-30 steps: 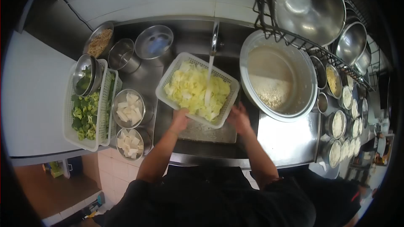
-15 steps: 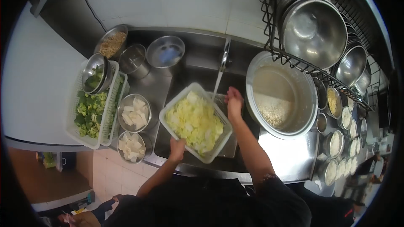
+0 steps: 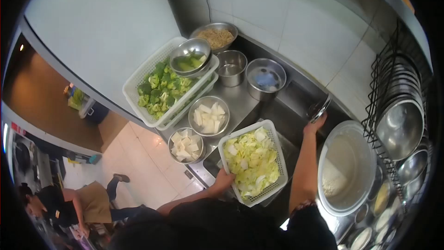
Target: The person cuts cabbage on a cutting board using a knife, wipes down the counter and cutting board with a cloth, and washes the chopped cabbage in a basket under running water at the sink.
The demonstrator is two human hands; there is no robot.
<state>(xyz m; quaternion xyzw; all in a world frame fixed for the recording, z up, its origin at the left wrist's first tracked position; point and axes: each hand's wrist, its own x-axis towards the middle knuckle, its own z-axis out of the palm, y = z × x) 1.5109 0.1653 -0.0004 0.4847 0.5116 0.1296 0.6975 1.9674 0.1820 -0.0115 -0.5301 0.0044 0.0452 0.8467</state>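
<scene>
My left hand (image 3: 224, 180) grips the near left rim of a white plastic basket (image 3: 281, 161). Chopped cabbage (image 3: 252, 157) in pale green and yellow pieces fills the basket, which is held over the sink (image 3: 299, 96). Off to the right, my right hand (image 3: 316, 123) is closed at the tap (image 3: 321, 108) by the back wall. Its fingertips are partly hidden there. No stream of water shows below the spout.
Left of the sink stand bowls of white chunks (image 3: 211, 127), a broccoli basket (image 3: 138, 106) and metal pots (image 3: 266, 95). A large pot (image 3: 355, 166) is on the right, beneath a wire rack (image 3: 372, 104) of bowls. A co-worker (image 3: 69, 203) is at lower left.
My view has swung right. My right hand has gone from beside the basket to the tap, and the running water is no longer seen. My left hand still holds the basket.
</scene>
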